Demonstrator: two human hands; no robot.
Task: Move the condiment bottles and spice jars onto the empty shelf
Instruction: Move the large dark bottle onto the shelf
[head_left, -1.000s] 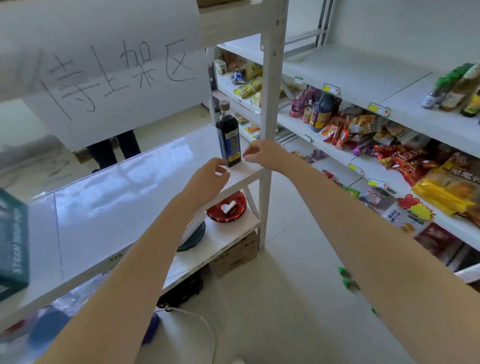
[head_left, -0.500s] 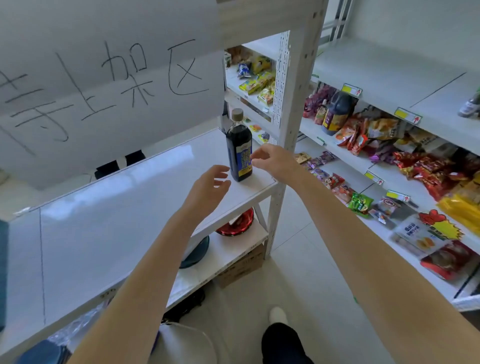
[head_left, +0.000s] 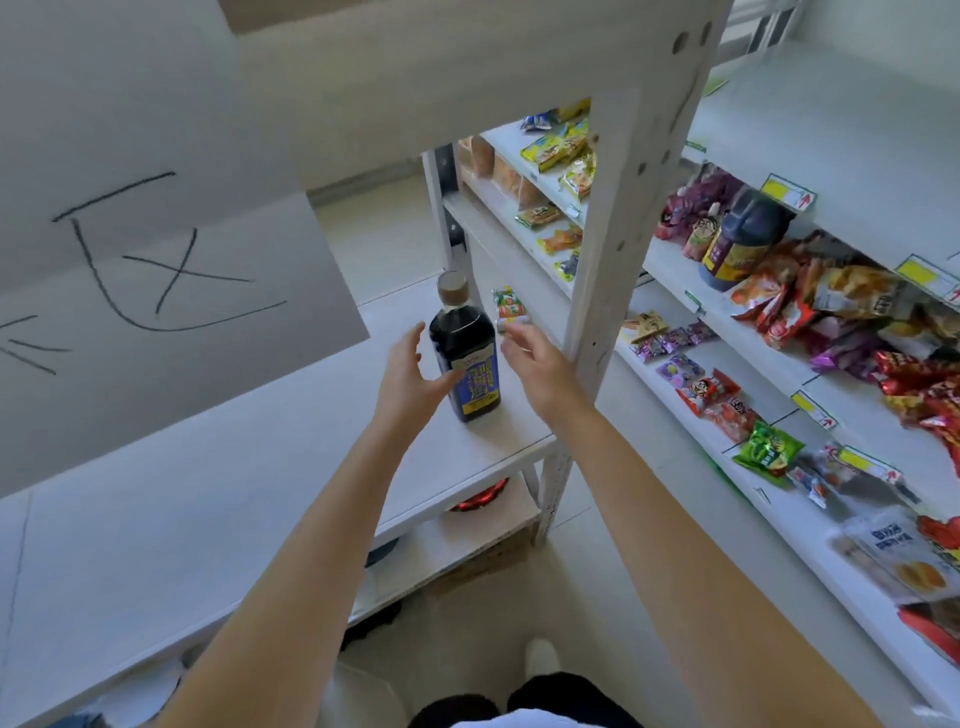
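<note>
A dark sauce bottle (head_left: 466, 358) with a tan cap and a blue-and-yellow label stands upright near the right end of the white rack shelf (head_left: 218, 493). My left hand (head_left: 410, 382) is open at the bottle's left side, its thumb close to or touching the label. My right hand (head_left: 537, 361) hovers open just right of the bottle, apart from it. A bigger dark jug (head_left: 740, 236) with a yellow label stands among snacks on the store shelving (head_left: 779, 499) to the right.
The rack's white upright post (head_left: 618, 270) rises right beside my right hand. A paper sign (head_left: 156, 244) with handwritten characters hangs over the shelf from above. Snack packets fill the shelves on the right. A red plate (head_left: 478, 501) and a cardboard box (head_left: 488, 564) sit below.
The camera has moved closer and tilted down. Both hands have spread open on either side of the bottle; the left hand has come up to its side.
</note>
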